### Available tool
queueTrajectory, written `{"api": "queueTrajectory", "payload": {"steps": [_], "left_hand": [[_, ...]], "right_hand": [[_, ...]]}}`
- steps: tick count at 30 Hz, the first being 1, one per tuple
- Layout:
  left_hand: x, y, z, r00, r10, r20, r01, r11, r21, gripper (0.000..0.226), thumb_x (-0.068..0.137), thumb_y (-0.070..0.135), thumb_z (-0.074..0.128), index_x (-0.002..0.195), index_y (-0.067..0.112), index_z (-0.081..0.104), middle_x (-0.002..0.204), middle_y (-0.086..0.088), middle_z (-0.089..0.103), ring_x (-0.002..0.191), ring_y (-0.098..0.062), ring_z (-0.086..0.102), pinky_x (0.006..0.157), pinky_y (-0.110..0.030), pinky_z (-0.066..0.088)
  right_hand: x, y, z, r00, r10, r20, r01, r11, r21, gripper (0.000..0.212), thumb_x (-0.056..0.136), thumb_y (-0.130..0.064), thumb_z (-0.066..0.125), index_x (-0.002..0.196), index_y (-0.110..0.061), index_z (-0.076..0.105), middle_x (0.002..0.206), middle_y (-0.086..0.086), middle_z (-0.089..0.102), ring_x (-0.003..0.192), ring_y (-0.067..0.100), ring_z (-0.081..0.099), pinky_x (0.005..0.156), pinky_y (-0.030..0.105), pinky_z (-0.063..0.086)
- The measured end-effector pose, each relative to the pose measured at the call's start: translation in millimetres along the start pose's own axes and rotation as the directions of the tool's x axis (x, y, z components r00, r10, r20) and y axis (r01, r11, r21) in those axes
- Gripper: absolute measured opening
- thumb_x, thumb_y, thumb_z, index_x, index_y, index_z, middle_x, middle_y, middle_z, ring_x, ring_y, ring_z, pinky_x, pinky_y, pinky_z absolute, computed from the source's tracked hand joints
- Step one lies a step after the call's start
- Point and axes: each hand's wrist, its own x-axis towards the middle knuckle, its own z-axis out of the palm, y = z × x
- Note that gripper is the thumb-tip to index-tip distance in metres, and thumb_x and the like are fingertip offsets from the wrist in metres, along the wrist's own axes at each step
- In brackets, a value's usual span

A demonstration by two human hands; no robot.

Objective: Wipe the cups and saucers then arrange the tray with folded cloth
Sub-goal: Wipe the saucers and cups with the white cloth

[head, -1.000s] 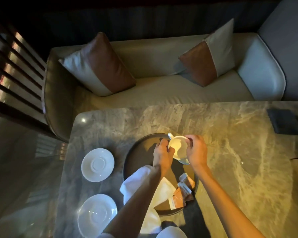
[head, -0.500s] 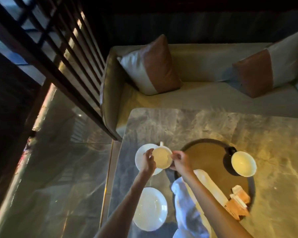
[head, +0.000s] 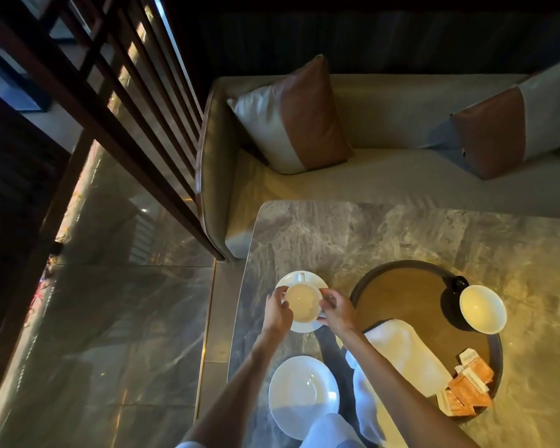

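Note:
A white cup [head: 302, 299] sits on the far saucer [head: 314, 279] near the table's left edge, handle pointing away. My left hand [head: 277, 310] grips the cup's left side and my right hand [head: 337, 310] its right side. A second, bare saucer [head: 299, 394] lies closer to me. To the right is a round dark tray [head: 398, 287]; on its far right part stands another cup [head: 483, 308], dark outside and white inside. A white cloth [head: 408, 350] drapes over the tray's near rim and hangs toward me.
Orange sachets [head: 469, 388] lie on the tray's near right side. The marble table [head: 369, 234] meets a beige sofa [head: 385, 182] with two cushions behind it. A dark wooden slat screen [head: 120, 101] stands at the left over a glossy floor.
Both hands carried the white cup from above the tray leftward and lowered it onto the far saucer. My head turned left, so the tray now appears at the right.

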Motion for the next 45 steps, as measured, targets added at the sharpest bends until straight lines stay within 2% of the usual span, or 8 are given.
{"api": "queueTrajectory", "payload": {"steps": [4, 9, 15, 31, 37, 41, 43, 45], "left_hand": [[1.6, 1.0, -0.2, 0.999, -0.038, 0.016, 0.038, 0.998, -0.05, 0.046, 0.086, -0.013, 0.042, 0.13, 0.0, 0.051, 0.127, -0.021, 0.059, 0.119, -0.035, 0.055, 0.095, -0.042, 0.051], [-4.4, -0.5, -3.9, 0.99, -0.105, 0.097, 0.123, 0.972, -0.201, 0.064, 0.072, 0.024, 0.044, 0.133, 0.009, 0.051, 0.127, -0.019, 0.057, 0.117, -0.037, 0.055, 0.099, -0.055, 0.05], [-9.2, -7.0, -2.1, 0.995, -0.055, 0.084, 0.075, 0.964, -0.256, 0.064, 0.073, 0.031, 0.047, 0.131, 0.005, 0.056, 0.119, -0.017, 0.061, 0.113, -0.034, 0.057, 0.099, -0.055, 0.051], [-13.2, -8.4, 0.5, 0.995, 0.033, 0.093, -0.005, 0.958, -0.286, 0.054, 0.08, 0.03, 0.043, 0.125, 0.004, 0.059, 0.109, -0.011, 0.061, 0.104, -0.027, 0.058, 0.093, -0.054, 0.052], [-12.3, 4.2, -0.1, 0.989, -0.11, 0.103, 0.139, 0.933, -0.333, 0.059, 0.069, 0.026, 0.044, 0.124, 0.01, 0.057, 0.114, -0.01, 0.056, 0.108, -0.027, 0.051, 0.08, -0.041, 0.054], [-13.6, 13.2, -1.2, 0.986, -0.163, -0.038, 0.154, 0.973, -0.173, 0.069, 0.069, 0.033, 0.042, 0.13, 0.001, 0.049, 0.12, -0.019, 0.054, 0.109, -0.034, 0.052, 0.093, -0.051, 0.051], [-17.9, 16.5, 2.4, 0.965, -0.177, -0.192, 0.166, 0.984, -0.069, 0.055, 0.079, 0.031, 0.041, 0.123, 0.0, 0.047, 0.12, -0.022, 0.051, 0.112, -0.039, 0.049, 0.095, -0.045, 0.044], [-22.4, 24.6, 11.8, 0.934, -0.095, -0.345, 0.109, 0.994, 0.022, 0.039, 0.088, 0.018, 0.045, 0.124, 0.002, 0.045, 0.12, -0.022, 0.048, 0.114, -0.038, 0.046, 0.088, -0.039, 0.037]], "right_hand": [[2.9, 0.9, 0.3, 1.0, -0.009, -0.002, 0.009, 1.0, 0.005, 0.026, 0.098, -0.012, 0.055, 0.122, -0.018, 0.06, 0.13, 0.009, 0.061, 0.113, 0.028, 0.058, 0.089, 0.049, 0.058], [0.8, 7.3, 1.7, 0.998, 0.03, 0.046, -0.031, 0.999, 0.021, 0.022, 0.1, -0.03, 0.05, 0.118, -0.025, 0.062, 0.126, 0.007, 0.062, 0.114, 0.026, 0.058, 0.1, 0.049, 0.052], [-2.0, 17.5, 0.1, 0.995, 0.087, 0.04, -0.091, 0.987, 0.13, 0.014, 0.099, -0.031, 0.052, 0.106, -0.028, 0.064, 0.12, 0.007, 0.066, 0.117, 0.03, 0.06, 0.105, 0.049, 0.047], [-6.2, 15.0, -0.6, 0.996, 0.088, 0.027, -0.091, 0.986, 0.14, 0.012, 0.099, -0.032, 0.053, 0.099, -0.032, 0.064, 0.112, 0.002, 0.067, 0.113, 0.027, 0.061, 0.104, 0.046, 0.049], [-5.2, 14.8, -2.5, 0.994, 0.101, 0.051, -0.108, 0.977, 0.184, 0.014, 0.098, -0.03, 0.054, 0.093, -0.035, 0.065, 0.115, 0.005, 0.067, 0.115, 0.028, 0.061, 0.105, 0.049, 0.048], [-5.1, 14.2, -8.2, 0.993, 0.083, 0.083, -0.103, 0.96, 0.261, 0.026, 0.1, -0.023, 0.051, 0.123, -0.017, 0.061, 0.128, 0.011, 0.063, 0.121, 0.03, 0.058, 0.11, 0.048, 0.042], [-10.8, 12.9, -22.6, 0.997, 0.052, 0.054, -0.065, 0.958, 0.278, 0.033, 0.102, -0.017, 0.049, 0.133, -0.008, 0.053, 0.128, 0.013, 0.061, 0.117, 0.03, 0.059, 0.109, 0.045, 0.043], [-19.8, 10.9, -53.3, 1.0, -0.001, 0.006, -0.001, 0.95, 0.311, 0.033, 0.102, -0.012, 0.047, 0.132, -0.001, 0.053, 0.119, 0.017, 0.061, 0.101, 0.029, 0.063, 0.099, 0.041, 0.049]]}}
